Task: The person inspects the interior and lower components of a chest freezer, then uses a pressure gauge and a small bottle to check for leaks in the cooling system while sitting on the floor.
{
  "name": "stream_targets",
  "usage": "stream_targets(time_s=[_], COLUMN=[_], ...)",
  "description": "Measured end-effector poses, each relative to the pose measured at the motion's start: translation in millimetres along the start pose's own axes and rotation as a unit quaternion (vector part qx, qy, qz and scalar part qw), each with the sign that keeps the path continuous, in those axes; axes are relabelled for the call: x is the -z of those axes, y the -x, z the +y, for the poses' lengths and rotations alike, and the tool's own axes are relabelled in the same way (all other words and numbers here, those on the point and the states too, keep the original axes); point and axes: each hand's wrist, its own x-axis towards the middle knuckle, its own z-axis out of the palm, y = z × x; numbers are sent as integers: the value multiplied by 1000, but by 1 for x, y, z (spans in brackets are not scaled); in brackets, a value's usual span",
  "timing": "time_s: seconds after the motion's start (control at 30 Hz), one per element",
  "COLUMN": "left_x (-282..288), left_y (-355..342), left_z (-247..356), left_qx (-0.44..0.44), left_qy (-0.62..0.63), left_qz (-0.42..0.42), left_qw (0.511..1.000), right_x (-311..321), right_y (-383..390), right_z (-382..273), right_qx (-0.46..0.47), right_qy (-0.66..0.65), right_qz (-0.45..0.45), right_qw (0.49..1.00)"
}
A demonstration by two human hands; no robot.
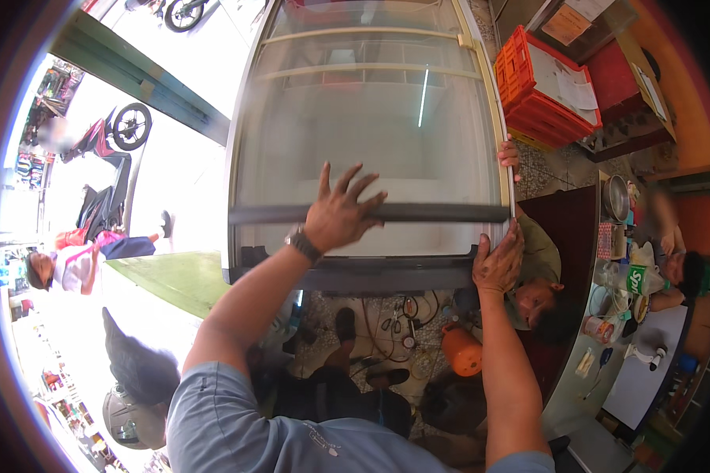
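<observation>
A glass-topped chest freezer [363,181] with a pale interior stands before me. My left hand [343,209], a watch on its wrist, lies over the dark bar [438,214] that crosses the glass. Its fingers are spread and point away from me. My right hand [498,260] rests against the freezer's near right corner, fingers stretched along the edge. Whether either palm presses firmly is hidden. Further up the same right side, another person's hand [509,158] is curled over the rim.
A person [540,299] crouches at the freezer's right. Orange crates [540,87] stand beyond. On the floor lie an orange gas cylinder [461,349], hoses and tools. A cluttered counter [564,394] runs along the right; a motorcycle [107,158] stands at left, outside.
</observation>
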Motion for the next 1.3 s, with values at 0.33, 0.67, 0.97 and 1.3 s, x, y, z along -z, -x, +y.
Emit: stream_targets(time_s=[0.33, 0.67, 0.97, 1.3], left_x=[-28, -18, 23, -9], left_y=[-112, -141, -4, -26], left_z=[-114, -200, -336, -313], left_qx=[-36, 212, 344, 449], left_qy=[-14, -85, -48, -103], left_qz=[60, 66, -12, 81], left_qw=[997, 971, 938, 884], right_x=[4, 5, 1, -8], right_y=[0, -7, -4, 1], right_z=[-10, -12, -14, 2], right_qx=[-43, -56, -50, -40], right_qy=[54, 86, 104, 109], right_qz=[-70, -89, -91, -130], right_qw=[995, 991, 989, 985])
